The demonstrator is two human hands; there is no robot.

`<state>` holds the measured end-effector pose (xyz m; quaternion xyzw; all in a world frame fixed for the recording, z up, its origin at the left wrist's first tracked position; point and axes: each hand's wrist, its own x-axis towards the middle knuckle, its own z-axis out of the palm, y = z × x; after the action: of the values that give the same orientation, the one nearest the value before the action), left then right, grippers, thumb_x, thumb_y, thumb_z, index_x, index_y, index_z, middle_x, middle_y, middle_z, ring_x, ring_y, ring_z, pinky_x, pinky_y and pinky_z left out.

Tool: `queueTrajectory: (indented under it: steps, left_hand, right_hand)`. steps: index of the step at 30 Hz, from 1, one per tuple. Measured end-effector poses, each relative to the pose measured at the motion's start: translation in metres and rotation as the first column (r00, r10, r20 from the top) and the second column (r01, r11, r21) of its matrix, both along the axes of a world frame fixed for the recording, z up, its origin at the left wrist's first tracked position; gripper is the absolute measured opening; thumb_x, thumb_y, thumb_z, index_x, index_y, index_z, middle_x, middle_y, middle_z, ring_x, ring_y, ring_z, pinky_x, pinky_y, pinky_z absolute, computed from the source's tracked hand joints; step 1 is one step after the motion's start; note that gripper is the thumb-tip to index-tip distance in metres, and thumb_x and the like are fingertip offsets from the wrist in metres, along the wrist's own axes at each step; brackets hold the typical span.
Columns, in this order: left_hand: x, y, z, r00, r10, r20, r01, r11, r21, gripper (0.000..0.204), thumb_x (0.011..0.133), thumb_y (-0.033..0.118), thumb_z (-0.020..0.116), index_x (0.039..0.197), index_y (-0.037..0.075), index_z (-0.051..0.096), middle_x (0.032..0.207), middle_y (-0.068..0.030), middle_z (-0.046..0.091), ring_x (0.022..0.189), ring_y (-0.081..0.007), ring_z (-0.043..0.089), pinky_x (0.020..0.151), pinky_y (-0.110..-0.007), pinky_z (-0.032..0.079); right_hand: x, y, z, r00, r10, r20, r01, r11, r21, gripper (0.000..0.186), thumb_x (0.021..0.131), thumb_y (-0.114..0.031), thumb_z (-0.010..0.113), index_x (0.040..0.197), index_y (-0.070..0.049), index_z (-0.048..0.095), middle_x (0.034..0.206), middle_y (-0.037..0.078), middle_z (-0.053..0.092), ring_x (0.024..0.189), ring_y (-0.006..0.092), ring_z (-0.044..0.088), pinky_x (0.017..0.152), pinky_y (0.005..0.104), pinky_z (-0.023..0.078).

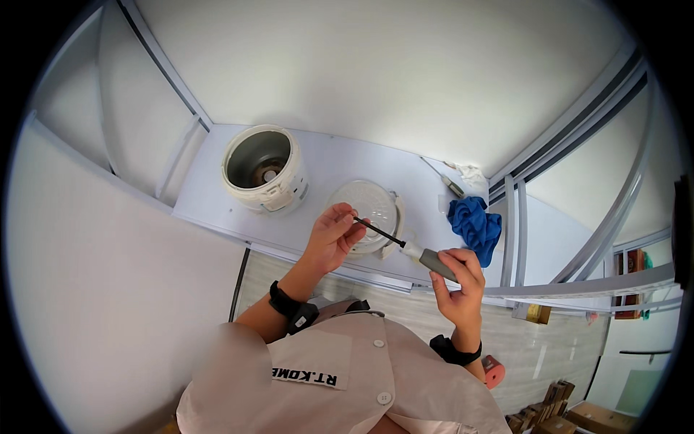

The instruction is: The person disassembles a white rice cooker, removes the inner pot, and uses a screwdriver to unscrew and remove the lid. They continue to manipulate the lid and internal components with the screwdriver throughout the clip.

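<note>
A: Gripping what, nearest in?

B: Holding a long screwdriver with a thin dark shaft and a grey-and-white handle (408, 248). Clasping it by the handle with the right hand (460, 282), thumb along the near side, fingers bent over the far side, wrist wrapped in a black band (455, 351).

A: And with the left hand (336, 235)?

B: Curled, palm turned toward the right one, thumb and fingers pinched around the shaft close to its tip. Cannot tell whether also pinching something small there.

A: Just past those fingertips?

B: Lying lower, partly behind the shaft: a round, glossy white lid-like piece (374, 199).

A: Farther out?

B: Beyond the right fingers, a crumpled blue cloth (473, 220), then a second, grey-handled screwdriver (452, 186). Beyond the left fingers, to their left, a white cylindrical pot, grey inside and open-topped (293, 189), standing upright on a smooth white tabletop (322, 155).
</note>
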<state>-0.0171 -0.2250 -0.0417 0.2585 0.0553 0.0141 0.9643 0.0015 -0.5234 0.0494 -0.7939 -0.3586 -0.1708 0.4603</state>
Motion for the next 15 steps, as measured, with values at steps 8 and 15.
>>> queueTrajectory:
  steps: [8, 15]
  left_hand:
    - [-0.006, -0.002, -0.023, 0.993, 0.043, -0.113, -0.046, 0.999, -0.025, 0.018, 0.107, 0.003, 0.063, 0.124, 0.005, 0.062, 0.113, -0.0065, 0.067, 0.112, -0.0234, 0.072, 0.092, -0.029, 0.065]
    - [-0.012, 0.003, -0.040, 0.994, -0.034, -0.106, 0.022, 0.993, -0.112, 0.016, 0.109, 0.006, 0.060, 0.125, 0.008, 0.063, 0.117, -0.0055, 0.069, 0.110, -0.0167, 0.070, 0.091, -0.026, 0.064]
  right_hand:
    - [-0.008, 0.025, 0.015, 0.987, 0.098, 0.123, -0.104, 0.994, 0.042, 0.046, 0.074, 0.002, 0.089, 0.117, -0.004, 0.073, 0.111, 0.014, 0.071, 0.090, 0.0291, 0.072, 0.072, 0.0357, 0.059]
    - [-0.010, 0.043, 0.025, 0.965, 0.082, 0.247, -0.058, 0.993, -0.102, 0.049, 0.074, -0.019, 0.094, 0.116, -0.006, 0.072, 0.096, 0.009, 0.067, 0.074, 0.0256, 0.064, 0.060, 0.0341, 0.051]
